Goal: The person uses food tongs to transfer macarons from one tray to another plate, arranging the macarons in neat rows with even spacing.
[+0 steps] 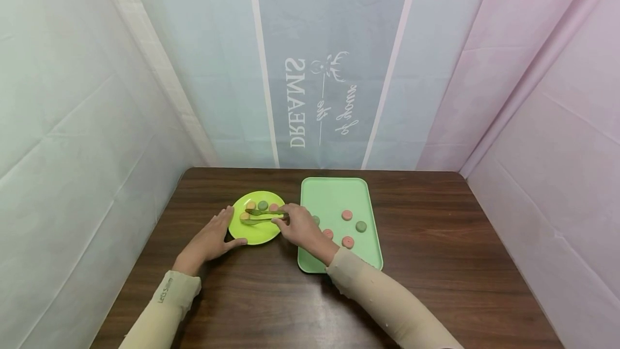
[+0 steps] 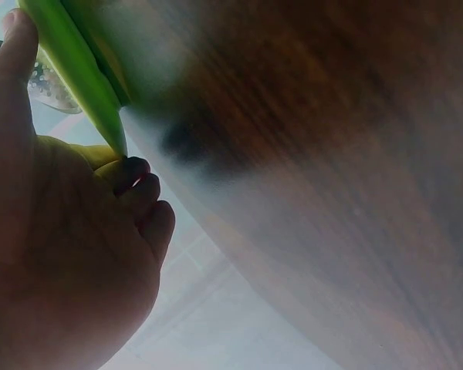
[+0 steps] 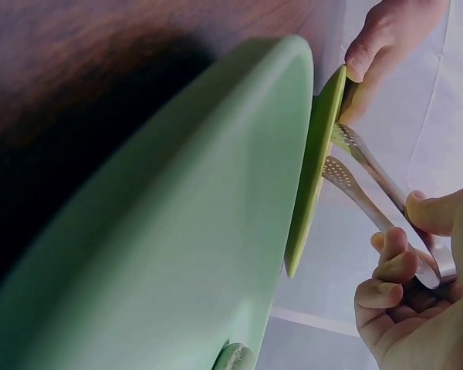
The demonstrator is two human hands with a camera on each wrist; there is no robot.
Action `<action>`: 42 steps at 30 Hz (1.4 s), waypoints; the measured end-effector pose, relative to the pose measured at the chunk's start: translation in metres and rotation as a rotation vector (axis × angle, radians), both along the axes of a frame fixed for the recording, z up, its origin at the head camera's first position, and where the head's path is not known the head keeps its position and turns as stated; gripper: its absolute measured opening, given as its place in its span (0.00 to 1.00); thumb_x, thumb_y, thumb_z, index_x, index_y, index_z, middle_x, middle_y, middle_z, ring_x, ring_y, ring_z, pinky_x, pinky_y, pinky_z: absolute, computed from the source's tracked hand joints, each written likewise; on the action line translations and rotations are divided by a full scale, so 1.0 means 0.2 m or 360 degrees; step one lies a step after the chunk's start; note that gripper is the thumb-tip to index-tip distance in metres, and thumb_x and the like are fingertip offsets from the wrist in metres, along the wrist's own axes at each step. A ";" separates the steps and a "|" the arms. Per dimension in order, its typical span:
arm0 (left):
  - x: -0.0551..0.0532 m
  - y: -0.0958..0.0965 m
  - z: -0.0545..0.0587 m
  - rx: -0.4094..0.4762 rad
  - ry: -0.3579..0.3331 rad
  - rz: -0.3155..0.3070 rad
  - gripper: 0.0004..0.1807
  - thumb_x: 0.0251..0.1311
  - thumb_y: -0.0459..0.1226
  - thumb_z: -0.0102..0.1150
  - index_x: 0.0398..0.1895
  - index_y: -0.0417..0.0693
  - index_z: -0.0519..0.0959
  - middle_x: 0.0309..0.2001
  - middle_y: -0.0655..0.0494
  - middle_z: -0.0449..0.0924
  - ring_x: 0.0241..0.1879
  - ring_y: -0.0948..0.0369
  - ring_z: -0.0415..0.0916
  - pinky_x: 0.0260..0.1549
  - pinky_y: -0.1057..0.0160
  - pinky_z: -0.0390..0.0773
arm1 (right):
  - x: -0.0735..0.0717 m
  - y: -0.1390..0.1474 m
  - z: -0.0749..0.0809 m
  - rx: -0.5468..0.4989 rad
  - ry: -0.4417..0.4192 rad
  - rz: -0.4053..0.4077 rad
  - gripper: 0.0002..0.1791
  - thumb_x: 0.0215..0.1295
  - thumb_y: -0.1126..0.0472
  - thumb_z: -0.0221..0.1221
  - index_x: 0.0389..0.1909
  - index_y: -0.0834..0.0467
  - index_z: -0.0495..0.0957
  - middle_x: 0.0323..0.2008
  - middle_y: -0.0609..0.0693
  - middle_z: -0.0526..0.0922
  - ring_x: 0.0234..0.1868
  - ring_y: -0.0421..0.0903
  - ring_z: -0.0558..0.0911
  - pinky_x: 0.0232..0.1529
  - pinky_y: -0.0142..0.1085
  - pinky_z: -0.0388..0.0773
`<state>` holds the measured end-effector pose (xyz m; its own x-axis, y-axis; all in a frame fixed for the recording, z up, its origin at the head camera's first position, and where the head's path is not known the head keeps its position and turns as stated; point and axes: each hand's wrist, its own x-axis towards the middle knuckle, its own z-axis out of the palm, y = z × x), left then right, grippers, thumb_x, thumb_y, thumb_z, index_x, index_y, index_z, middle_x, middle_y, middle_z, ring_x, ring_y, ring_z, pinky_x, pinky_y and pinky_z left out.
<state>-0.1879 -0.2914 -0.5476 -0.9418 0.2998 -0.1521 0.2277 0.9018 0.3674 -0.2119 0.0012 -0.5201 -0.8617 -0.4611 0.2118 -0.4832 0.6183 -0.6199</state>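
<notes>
**Over the lime plate, tongs are held parted among the round sweets**

At the left of the tabletop (image 1: 426, 220), the lime plate (image 1: 261, 235) is steadied by the left hand (image 1: 208, 238), which is spread with thumb and fingers wide apart along the rim; no other thing is held by it. By the right hand (image 1: 302, 226), bent across the mint tray (image 1: 331, 193), the metal tongs (image 1: 266, 213) are pinched between thumb and curled fingers. Their two arms are kept apart, with the tips lowered to the plate beside the nearer orange sweet (image 1: 244, 216); whether it is touched cannot be told.

On the plate, a farther orange sweet (image 1: 251, 205), a green sweet (image 1: 263, 205) and a pink sweet (image 1: 274, 207) are also set out. On the tray, just to the right, more pink and green sweets are spread, some partly hidden by the right arm.

From this layout, a sorting or transfer between tray and plate is judged to be in hand, at the point of a grasp or a release; which of the two cannot be settled. For a grasp, the tips would need to be closed gently and evenly; for a release, they should be lifted straight up, so that the neighbouring sweets are not nudged
</notes>
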 end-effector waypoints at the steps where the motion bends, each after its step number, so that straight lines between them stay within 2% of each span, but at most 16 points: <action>1: 0.00 0.00 0.00 0.0001 0.0004 -0.0003 0.65 0.68 0.68 0.62 0.86 0.31 0.45 0.85 0.30 0.45 0.84 0.36 0.46 0.83 0.37 0.51 | 0.00 0.00 0.00 -0.0002 0.0000 0.0000 0.18 0.79 0.52 0.65 0.58 0.60 0.88 0.49 0.54 0.89 0.42 0.46 0.88 0.42 0.35 0.88; 15: 0.00 0.00 0.02 0.0004 0.0028 -0.0007 0.63 0.69 0.65 0.64 0.86 0.30 0.46 0.85 0.30 0.46 0.84 0.35 0.47 0.83 0.37 0.51 | 0.00 0.00 0.01 -0.0012 -0.0029 0.0002 0.19 0.79 0.52 0.65 0.59 0.61 0.87 0.51 0.56 0.89 0.43 0.47 0.89 0.42 0.36 0.89; 24: 0.00 0.00 0.00 -0.0007 0.0015 -0.0004 0.64 0.69 0.68 0.62 0.86 0.30 0.45 0.85 0.30 0.44 0.84 0.35 0.45 0.83 0.37 0.51 | 0.02 0.01 0.02 -0.0062 -0.0058 -0.0034 0.19 0.78 0.50 0.66 0.59 0.59 0.87 0.52 0.56 0.88 0.43 0.46 0.89 0.42 0.34 0.89; 34: 0.02 0.01 0.00 0.0010 0.0010 0.0009 0.64 0.69 0.67 0.61 0.86 0.31 0.44 0.85 0.30 0.44 0.84 0.36 0.45 0.83 0.38 0.50 | 0.05 0.10 0.03 -0.0211 -0.0072 -0.0045 0.20 0.79 0.53 0.66 0.59 0.65 0.85 0.53 0.61 0.87 0.46 0.49 0.90 0.45 0.36 0.89; 42: 0.03 0.03 -0.03 -0.0005 0.0041 0.0015 0.64 0.69 0.68 0.61 0.86 0.30 0.45 0.85 0.30 0.45 0.84 0.36 0.46 0.83 0.38 0.50 | 0.09 0.20 0.05 -0.0241 -0.0028 -0.0101 0.22 0.79 0.51 0.65 0.62 0.63 0.84 0.50 0.57 0.88 0.42 0.47 0.87 0.41 0.41 0.87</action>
